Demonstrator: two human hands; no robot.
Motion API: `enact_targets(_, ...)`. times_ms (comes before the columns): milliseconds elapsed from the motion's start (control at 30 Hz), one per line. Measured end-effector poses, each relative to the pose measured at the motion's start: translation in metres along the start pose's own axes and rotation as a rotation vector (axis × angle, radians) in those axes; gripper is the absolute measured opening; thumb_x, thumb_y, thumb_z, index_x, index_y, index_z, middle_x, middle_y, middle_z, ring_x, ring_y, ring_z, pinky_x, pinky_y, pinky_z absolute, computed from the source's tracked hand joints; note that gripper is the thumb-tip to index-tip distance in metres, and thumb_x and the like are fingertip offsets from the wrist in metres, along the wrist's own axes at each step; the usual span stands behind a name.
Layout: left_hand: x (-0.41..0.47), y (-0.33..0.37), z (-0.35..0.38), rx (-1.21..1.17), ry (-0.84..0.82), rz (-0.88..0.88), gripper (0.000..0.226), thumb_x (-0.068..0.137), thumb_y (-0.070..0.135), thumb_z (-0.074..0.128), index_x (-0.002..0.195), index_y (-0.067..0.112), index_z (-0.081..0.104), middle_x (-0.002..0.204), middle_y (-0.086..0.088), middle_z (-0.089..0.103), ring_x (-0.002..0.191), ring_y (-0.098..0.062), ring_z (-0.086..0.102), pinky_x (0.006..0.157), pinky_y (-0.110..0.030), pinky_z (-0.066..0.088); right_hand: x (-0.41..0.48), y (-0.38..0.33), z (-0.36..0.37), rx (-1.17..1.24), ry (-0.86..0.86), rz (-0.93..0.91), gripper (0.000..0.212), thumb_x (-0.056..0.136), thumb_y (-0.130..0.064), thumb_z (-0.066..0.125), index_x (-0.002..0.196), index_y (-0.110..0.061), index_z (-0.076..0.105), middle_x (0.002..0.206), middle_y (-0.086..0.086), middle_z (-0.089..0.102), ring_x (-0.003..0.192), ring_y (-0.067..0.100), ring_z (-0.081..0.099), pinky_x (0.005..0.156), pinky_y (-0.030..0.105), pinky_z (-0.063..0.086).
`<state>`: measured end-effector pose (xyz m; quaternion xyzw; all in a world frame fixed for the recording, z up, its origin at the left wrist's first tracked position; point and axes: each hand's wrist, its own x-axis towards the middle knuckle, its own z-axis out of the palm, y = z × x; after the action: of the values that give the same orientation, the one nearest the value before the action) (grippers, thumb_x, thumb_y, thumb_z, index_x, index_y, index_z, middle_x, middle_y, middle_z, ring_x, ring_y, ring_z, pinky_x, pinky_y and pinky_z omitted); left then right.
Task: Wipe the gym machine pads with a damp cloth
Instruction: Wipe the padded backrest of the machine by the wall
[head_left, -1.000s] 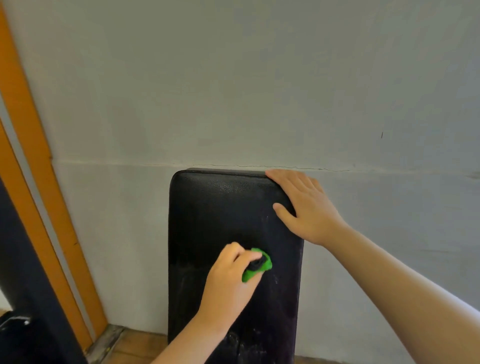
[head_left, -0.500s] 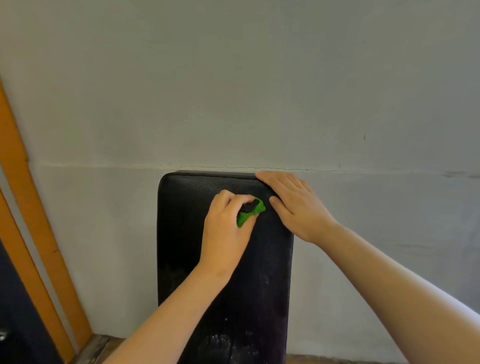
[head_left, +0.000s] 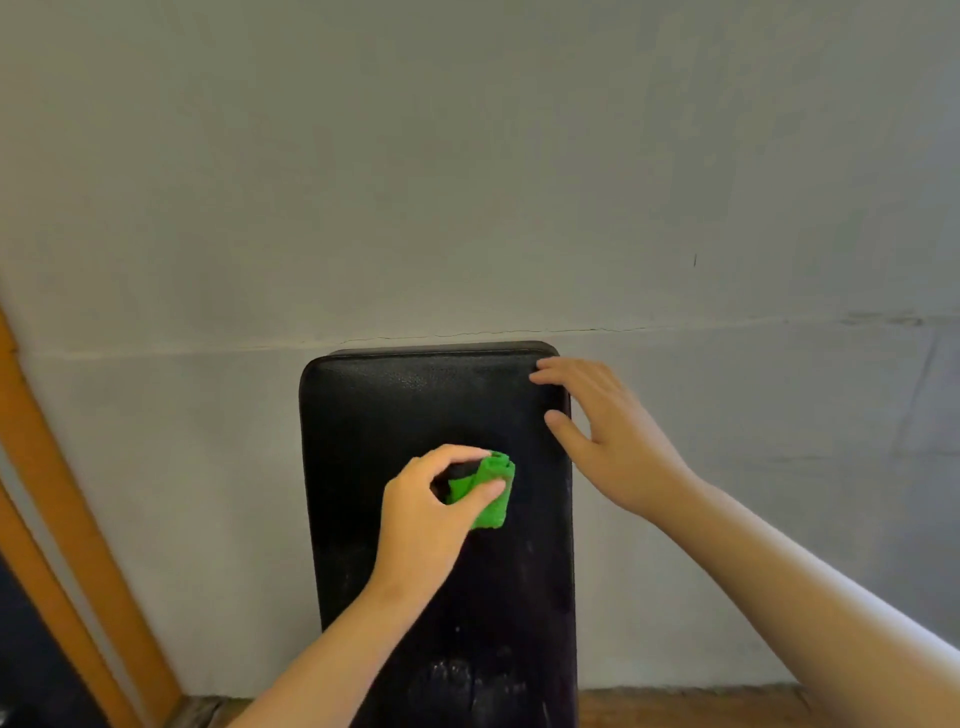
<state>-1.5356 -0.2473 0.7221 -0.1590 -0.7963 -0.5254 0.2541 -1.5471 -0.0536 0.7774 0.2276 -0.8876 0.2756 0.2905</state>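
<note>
Head view: the left hand (head_left: 426, 519) is pinching the cloth (head_left: 491, 499), its bulk poking out right of the thumb, mid-pad (head_left: 374, 415); the right hand (head_left: 613, 447) is resting loose-fingered at the pad's far right corner.

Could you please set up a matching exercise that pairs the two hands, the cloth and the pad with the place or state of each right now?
Column A
1. left hand
2. right hand
3. green cloth
4. black pad

Column B
a. pale smears near its lower end
b. open, fingers at the pad's upper right corner
c. bunched up, against the middle of the pad
d. grips the cloth

Pairs: 1-d, 2-b, 3-c, 4-a
</note>
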Motion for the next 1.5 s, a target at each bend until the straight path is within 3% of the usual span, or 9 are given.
enact_targets(167, 0.006, 0.011, -0.006, -0.251, 0.032, -0.174, 0.038, 0.078, 0.014, 0.077, 0.109, 0.03, 0.064, 0.101, 0.008, 0.069, 0.097, -0.001, 0.063, 0.083, -0.02, 0.051, -0.054, -0.018, 0.023, 0.292, 0.261, 0.265, 0.023, 0.092, -0.024, 0.056, 0.113, -0.033, 0.055, 0.108, -0.026, 0.051, 0.106, -0.01, 0.046, 0.091, 0.013, 0.037)
enact_targets(267, 0.003, 0.014, 0.0, -0.246, 0.069, -0.205, 0.037, 0.076, 0.014, 0.079, 0.107, 0.028, 0.064, 0.102, 0.006, 0.067, 0.099, -0.008, 0.062, 0.087, -0.028, 0.051, -0.075, -0.042, 0.044, 0.264, 0.428, 0.211, 0.018, 0.089, -0.018, 0.059, 0.101, -0.032, 0.057, 0.097, -0.021, 0.054, 0.097, -0.002, 0.052, 0.083, 0.008, 0.039)
enact_targets(433, -0.011, 0.027, 0.007, -0.21, 0.068, -0.084, 0.026, 0.08, 0.017, 0.076, 0.102, 0.024, 0.063, 0.097, 0.009, 0.068, 0.096, -0.001, 0.062, 0.083, -0.012, 0.046, -0.083, -0.07, 0.075, 0.244, 0.383, 0.173, 0.04, 0.081, -0.022, 0.069, 0.117, -0.033, 0.053, 0.108, -0.024, 0.052, 0.104, 0.0, 0.052, 0.093, 0.01, 0.042)
enact_targets(667, -0.024, 0.035, -0.001, -0.304, -0.032, -0.063, 0.013, 0.094, 0.02, 0.055, 0.1, 0.023, 0.066, 0.095, 0.014, 0.069, 0.095, -0.004, 0.065, 0.08, -0.02, 0.051, -0.074, -0.068, 0.073, 0.321, 0.381, 0.393, 0.049, 0.072, -0.053, 0.067, 0.116, -0.035, 0.054, 0.101, -0.022, 0.057, 0.094, -0.002, 0.056, 0.079, 0.017, 0.05)
enact_targets(767, -0.023, 0.033, -0.006, -0.229, -0.137, 0.0, 0.016, 0.097, 0.02, 0.052, 0.1, 0.025, 0.067, 0.098, 0.012, 0.069, 0.095, -0.01, 0.066, 0.083, -0.022, 0.051, -0.069, -0.061, 0.071, 0.418, 0.411, 0.484, 0.037, 0.074, -0.042, 0.077, 0.102, -0.042, 0.052, 0.091, -0.019, 0.061, 0.087, -0.003, 0.058, 0.075, 0.022, 0.053)
enact_targets(1000, -0.019, 0.026, -0.012, -0.238, -0.258, 0.046, 0.02, 0.097, 0.022, 0.049, 0.108, 0.019, 0.065, 0.104, 0.005, 0.071, 0.102, -0.013, 0.066, 0.086, -0.028, 0.054, -0.062, -0.052, 0.074, 0.511, 0.355, 0.536, 0.042, 0.077, -0.037, 0.077, 0.112, -0.032, 0.056, 0.098, -0.017, 0.064, 0.094, -0.002, 0.06, 0.083, 0.026, 0.053)
enact_targets(1200, -0.002, -0.011, -0.042, 0.23, 0.031, 0.249, 0.011, 0.093, 0.021, 0.054, 0.095, 0.025, 0.065, 0.091, 0.016, 0.065, 0.091, -0.006, 0.062, 0.077, -0.016, 0.047, -0.062, -0.037, 0.064, 0.459, 0.379, 0.491, 0.029, 0.083, -0.027, 0.073, 0.109, -0.027, 0.062, 0.094, -0.019, 0.064, 0.089, -0.004, 0.059, 0.078, 0.021, 0.051)
enact_targets(1333, 0.004, -0.054, -0.066, 0.353, 0.271, 0.177, 0.026, 0.09, 0.007, 0.061, 0.113, 0.018, 0.056, 0.111, 0.001, 0.055, 0.102, -0.011, 0.051, 0.088, -0.031, 0.048, -0.042, -0.03, 0.047, 0.387, 0.421, 0.454, 0.026, 0.083, -0.028, 0.073, 0.106, -0.023, 0.063, 0.091, -0.014, 0.064, 0.085, 0.001, 0.059, 0.072, 0.017, 0.046)
enact_targets(1500, 0.016, -0.084, -0.073, 0.336, 0.385, 0.09, 0.044, 0.092, 0.013, 0.06, 0.131, 0.01, 0.04, 0.133, -0.008, 0.041, 0.122, -0.022, 0.042, 0.104, -0.038, 0.04, -0.005, -0.036, 0.033, 0.194, 0.343, 0.363, 0.032, 0.085, -0.029, 0.07, 0.113, -0.016, 0.061, 0.1, -0.006, 0.064, 0.09, 0.011, 0.058, 0.075, 0.026, 0.045)
